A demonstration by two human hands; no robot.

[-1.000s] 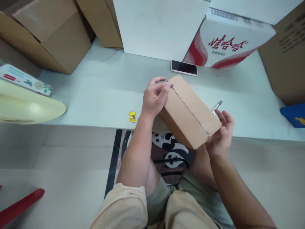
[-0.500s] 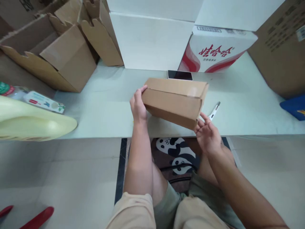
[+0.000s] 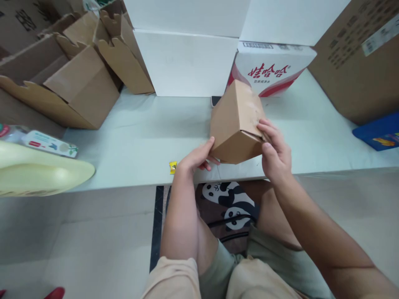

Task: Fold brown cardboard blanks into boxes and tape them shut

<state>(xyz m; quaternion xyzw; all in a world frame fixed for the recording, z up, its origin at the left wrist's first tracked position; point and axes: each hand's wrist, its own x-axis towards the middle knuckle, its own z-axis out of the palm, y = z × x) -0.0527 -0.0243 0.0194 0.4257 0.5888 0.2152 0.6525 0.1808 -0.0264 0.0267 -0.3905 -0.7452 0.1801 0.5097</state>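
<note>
A closed brown cardboard box (image 3: 229,120) is held tilted above the table, one end facing me. At its lower left edge, my left hand (image 3: 199,158) supports it with the fingers underneath. My right hand (image 3: 277,151) grips the near right corner, thumb on the end and fingers on the top by a flap seam. Behind the box, a phone (image 3: 215,101) is mostly covered. A small yellow wrapped packet (image 3: 173,167) lies near the table edge beside my left forearm. The white cutter seen earlier is hidden now.
Open cardboard boxes (image 3: 93,83) stand at the left of the table (image 3: 140,137), with a pale yellow bottle (image 3: 46,170) in front. White boxes (image 3: 187,62) and a red-and-white carton (image 3: 268,72) line the back. A large brown carton (image 3: 352,74) and blue package (image 3: 380,132) are at right.
The box has been turned so its end faces me. My left hand has moved down to its lower edge, and my right hand has closed on its right corner. The yellow packet has come into view.
</note>
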